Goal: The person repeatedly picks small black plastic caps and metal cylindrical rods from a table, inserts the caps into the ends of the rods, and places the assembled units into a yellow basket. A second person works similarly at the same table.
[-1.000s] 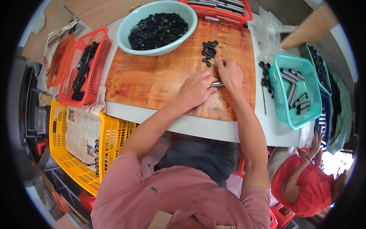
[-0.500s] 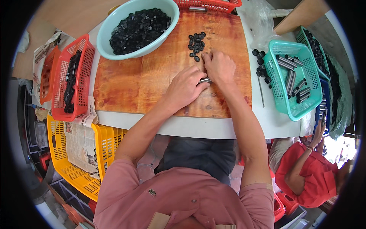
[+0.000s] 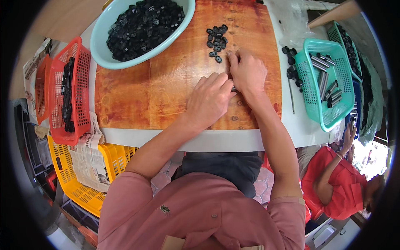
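Over the wooden board [image 3: 137, 102], my left hand [image 3: 211, 98] is closed round a short metal tube [image 3: 233, 88], of which only a small shiny bit shows between my hands. Close against it, my right hand [image 3: 248, 73] is curled up with its fingers bent inward; what they grip is hidden. Just beyond my hands lies a loose cluster of small black oval plastic parts [image 3: 217, 41], some with holes through them.
A light blue basin [image 3: 98, 52] full of black parts stands at the far left. Left of the board is a red basket [image 3: 83, 112] with long black pieces; at right, a green basket [image 3: 325, 118] holds metal tubes. A thin rod [image 3: 291, 98] and a person in red [image 3: 333, 183] are nearby.
My left hand has rolled and closed further over the metal tube, so less of it shows. The view has shifted slightly; both hands stay close together.
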Demonstrator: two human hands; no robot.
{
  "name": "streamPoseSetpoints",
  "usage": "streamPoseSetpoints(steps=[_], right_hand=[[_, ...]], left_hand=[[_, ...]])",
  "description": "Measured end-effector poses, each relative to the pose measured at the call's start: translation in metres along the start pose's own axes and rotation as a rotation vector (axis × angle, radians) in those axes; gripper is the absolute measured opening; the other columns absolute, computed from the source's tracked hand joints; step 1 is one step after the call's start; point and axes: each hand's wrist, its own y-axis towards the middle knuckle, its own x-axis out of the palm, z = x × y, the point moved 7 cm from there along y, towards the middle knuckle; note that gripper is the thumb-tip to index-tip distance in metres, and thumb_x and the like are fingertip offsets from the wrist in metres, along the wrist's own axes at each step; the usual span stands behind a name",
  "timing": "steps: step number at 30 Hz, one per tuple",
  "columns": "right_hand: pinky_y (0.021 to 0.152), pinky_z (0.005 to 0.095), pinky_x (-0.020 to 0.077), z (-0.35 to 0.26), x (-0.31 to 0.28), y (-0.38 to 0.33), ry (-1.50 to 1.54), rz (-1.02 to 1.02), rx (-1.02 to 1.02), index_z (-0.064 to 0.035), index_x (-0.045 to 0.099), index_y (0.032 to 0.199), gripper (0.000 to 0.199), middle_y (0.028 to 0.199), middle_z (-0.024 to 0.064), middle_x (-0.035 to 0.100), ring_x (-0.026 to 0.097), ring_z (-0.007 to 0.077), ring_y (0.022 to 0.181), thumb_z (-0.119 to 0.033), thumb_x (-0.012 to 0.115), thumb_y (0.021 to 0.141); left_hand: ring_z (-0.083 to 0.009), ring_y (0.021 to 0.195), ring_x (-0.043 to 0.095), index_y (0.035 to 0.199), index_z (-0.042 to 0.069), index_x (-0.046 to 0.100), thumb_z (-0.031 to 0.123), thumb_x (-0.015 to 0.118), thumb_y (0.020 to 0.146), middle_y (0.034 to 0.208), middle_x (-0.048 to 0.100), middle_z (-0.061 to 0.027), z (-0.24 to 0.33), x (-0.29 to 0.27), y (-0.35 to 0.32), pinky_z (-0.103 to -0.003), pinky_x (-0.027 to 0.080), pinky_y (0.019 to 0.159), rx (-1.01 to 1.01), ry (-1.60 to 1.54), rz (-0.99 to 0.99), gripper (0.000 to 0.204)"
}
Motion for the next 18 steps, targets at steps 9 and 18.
streamPoseSetpoints(steps=[9,18], right_hand=[[0.081,0.0557,0.0546,0.004,-0.003,0.007,0.145,0.016,0.014,-0.0026,0.075,0.086,0.040,0.087,0.0261,0.074,0.072,0.0468,0.086,-0.041,0.067,0.097],[0.084,0.0550,0.0522,-0.004,-0.003,-0.003,0.110,0.033,-0.094,-0.0012,0.074,0.087,0.038,0.090,0.0244,0.075,0.071,0.0460,0.085,-0.036,0.062,0.099]], left_hand=[[-0.0344,0.090,0.064,0.101,0.002,0.072,0.014,0.083,0.083,0.093,0.061,-0.0122,-0.005,-0.003,0.000,-0.045,0.053,0.078,-0.004,-0.036,0.026,0.024],[-0.0345,0.086,0.063,0.096,0.002,0.070,0.015,0.084,0.082,0.090,0.059,-0.0120,0.000,-0.005,-0.002,-0.046,0.051,0.075,-0.039,-0.019,0.020,0.023]])
